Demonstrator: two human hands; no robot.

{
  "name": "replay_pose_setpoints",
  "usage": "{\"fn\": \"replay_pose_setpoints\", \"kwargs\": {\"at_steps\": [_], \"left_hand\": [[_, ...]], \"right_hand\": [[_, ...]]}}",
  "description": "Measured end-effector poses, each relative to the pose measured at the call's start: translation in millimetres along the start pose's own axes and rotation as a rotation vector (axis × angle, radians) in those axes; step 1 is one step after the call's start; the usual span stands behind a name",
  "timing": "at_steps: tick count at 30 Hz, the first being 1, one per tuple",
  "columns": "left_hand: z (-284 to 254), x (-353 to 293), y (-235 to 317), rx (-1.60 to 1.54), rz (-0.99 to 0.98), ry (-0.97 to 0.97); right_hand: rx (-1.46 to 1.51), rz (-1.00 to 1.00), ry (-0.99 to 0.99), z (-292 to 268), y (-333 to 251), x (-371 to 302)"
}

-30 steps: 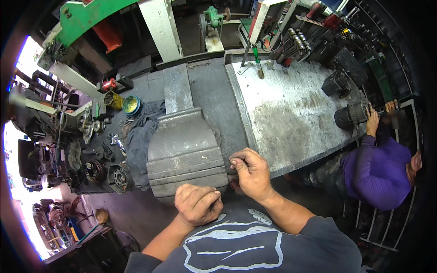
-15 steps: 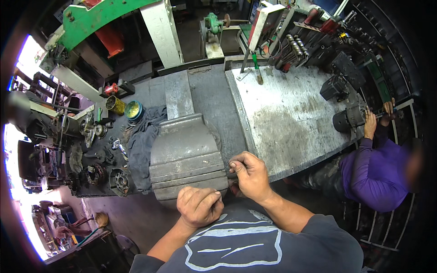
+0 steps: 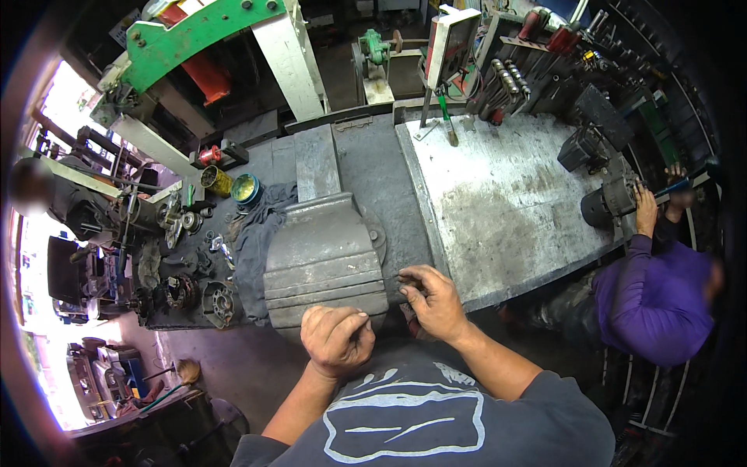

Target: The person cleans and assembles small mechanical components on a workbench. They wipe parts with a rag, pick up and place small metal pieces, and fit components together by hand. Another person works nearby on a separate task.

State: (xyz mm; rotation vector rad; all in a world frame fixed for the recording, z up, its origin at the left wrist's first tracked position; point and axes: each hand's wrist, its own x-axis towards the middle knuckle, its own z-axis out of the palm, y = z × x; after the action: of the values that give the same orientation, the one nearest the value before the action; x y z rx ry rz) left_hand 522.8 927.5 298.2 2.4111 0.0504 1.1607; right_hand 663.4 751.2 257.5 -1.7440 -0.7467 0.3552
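1. Nearest is the left hand (image 3: 334,338), in front of the vise's near end. Its grip is narrow, fingers curled toward the palm; I cannot tell whether anything is inside, or whether it touches the vise.
2. The right hand (image 3: 432,300) is just beside the vise's right near corner. Its grip is narrow too, thumb close to the bent forefinger, perhaps for something small, though nothing can be made out there.
3. The big grey vise (image 3: 323,253) sits on the desk (image 3: 393,183), between both hands and the far side. Its near end juts toward the person, probably so that work clamped there is easy to reach.
4. A dark cloth (image 3: 261,261) is bunched against the vise's left side, likely kept close for wiping.
5. Left of it, a round metal housing (image 3: 218,303) lies near the desk's edge among other loose parts, perhaps grouped to keep them together.
6. Farther back, a yellow can (image 3: 216,181) and a blue can (image 3: 245,188) stand side by side, seemingly out of the way yet reachable.
7. On the right, a co-worker's hand (image 3: 644,208) rests on a dark motor (image 3: 609,204) at the metal sheet's (image 3: 498,210) right end, apparently steadying it.
8. At that sheet's far side, a green-handled brush (image 3: 447,121) points bristles down, perhaps for easy grabbing.
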Motion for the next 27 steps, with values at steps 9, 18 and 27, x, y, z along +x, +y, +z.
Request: {"fn": "replay_pose_setpoints", "kwargs": {"at_steps": [9, 18, 27], "left_hand": [[-3, -13, -2, 0.053, -0.085, -0.049], [8, -10, -13, 0.027, 0.049, 0.008], [-5, 1, 7, 0.034, 0.06, -0.03]], "right_hand": [[0.013, -0.296, -0.046, -5, -4, 39], [0.035, -0.308, -0.02, 2, -3, 42], [0.032, -0.381, -0.049, 2, 0, 40]]}}
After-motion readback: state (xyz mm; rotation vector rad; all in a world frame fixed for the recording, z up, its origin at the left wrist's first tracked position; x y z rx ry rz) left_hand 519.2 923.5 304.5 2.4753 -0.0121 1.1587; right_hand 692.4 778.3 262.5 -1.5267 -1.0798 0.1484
